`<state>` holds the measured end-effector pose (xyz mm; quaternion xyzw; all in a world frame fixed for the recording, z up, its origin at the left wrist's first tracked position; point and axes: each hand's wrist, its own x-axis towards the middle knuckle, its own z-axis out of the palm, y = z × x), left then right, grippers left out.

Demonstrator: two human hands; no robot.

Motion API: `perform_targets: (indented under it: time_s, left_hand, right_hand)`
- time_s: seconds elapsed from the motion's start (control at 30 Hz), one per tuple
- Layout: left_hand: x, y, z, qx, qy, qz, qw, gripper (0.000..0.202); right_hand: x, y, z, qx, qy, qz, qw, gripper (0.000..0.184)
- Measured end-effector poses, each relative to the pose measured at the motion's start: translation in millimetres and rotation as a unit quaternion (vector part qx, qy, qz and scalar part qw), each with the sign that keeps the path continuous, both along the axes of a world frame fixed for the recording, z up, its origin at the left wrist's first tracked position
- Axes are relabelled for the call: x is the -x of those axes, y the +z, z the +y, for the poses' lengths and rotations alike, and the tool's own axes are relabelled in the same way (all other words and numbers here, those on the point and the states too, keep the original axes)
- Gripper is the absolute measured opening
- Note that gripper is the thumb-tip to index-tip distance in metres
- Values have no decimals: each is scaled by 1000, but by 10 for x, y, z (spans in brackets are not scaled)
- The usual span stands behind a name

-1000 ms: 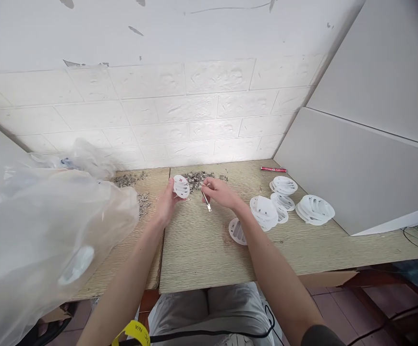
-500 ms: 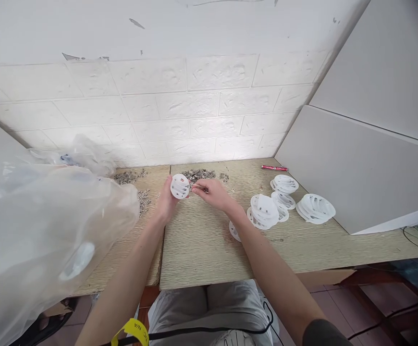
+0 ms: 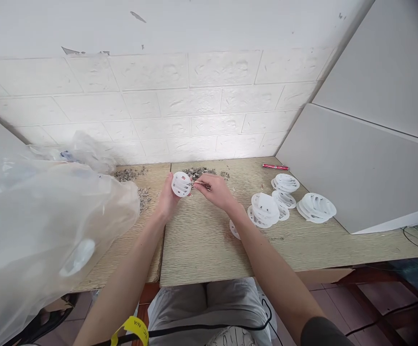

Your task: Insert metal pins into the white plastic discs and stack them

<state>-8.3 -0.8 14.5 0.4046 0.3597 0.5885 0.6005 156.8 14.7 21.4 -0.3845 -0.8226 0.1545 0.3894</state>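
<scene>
My left hand (image 3: pixel 167 199) is closed on the edge of a round white slotted plastic disc (image 3: pixel 181 184), its face tilted toward me. Small metal bits show in some of the disc's slots. My right hand (image 3: pixel 216 191) is closed in a pinch on a thin metal tool that looks like tweezers (image 3: pixel 202 184). The tool's tip meets the disc's right edge; whether it grips a small part is too fine to see. Just behind both hands lies a heap of small metal pieces (image 3: pixel 203 171) on the wooden table (image 3: pixel 202 250).
Stacks of white discs (image 3: pixel 265 207) stand right of my right forearm, with another stack (image 3: pixel 317 207) by the grey panel (image 3: pixel 367 173). A red pen (image 3: pixel 275 166) lies at the back. A big clear plastic bag (image 3: pixel 50 216) fills the left, near more metal pieces (image 3: pixel 127 174).
Both hands stay at nearly the same place, the disc and tool still held. The right hand has shifted very slightly; the view has tilted a little.
</scene>
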Motion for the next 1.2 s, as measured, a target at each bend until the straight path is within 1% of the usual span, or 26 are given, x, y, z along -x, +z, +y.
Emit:
perform_targets:
  time_s: [0.2,0.4,0.5,0.67,0.9,1.2]
  left_hand:
    - [-17,47,-14,10,10,1,1000,49]
    - [-30,55,-21,11,7,0,1000,49]
    - [-22,32,-13,11,9,3,1000,50]
    - [-6,-43,7,-21,8,35,999,56]
    - [-22,-139,-5,-64,67,119,989,57]
    - [-78,-161,-5,-69,89,90,990,56]
  right_hand:
    - [5,13,-13,-4,-14,-21,1000,23]
    - [-9,20,-24,-13,-8,0,1000,21]
    - [-11,16,-21,-20,-7,4,1000,20]
    - [19,-23,-6,-35,0,-2,999,18]
    - [102,-138,-14,-71,24,-5,997,18]
    - [147,-158,-39,-83,27,8,996,24]
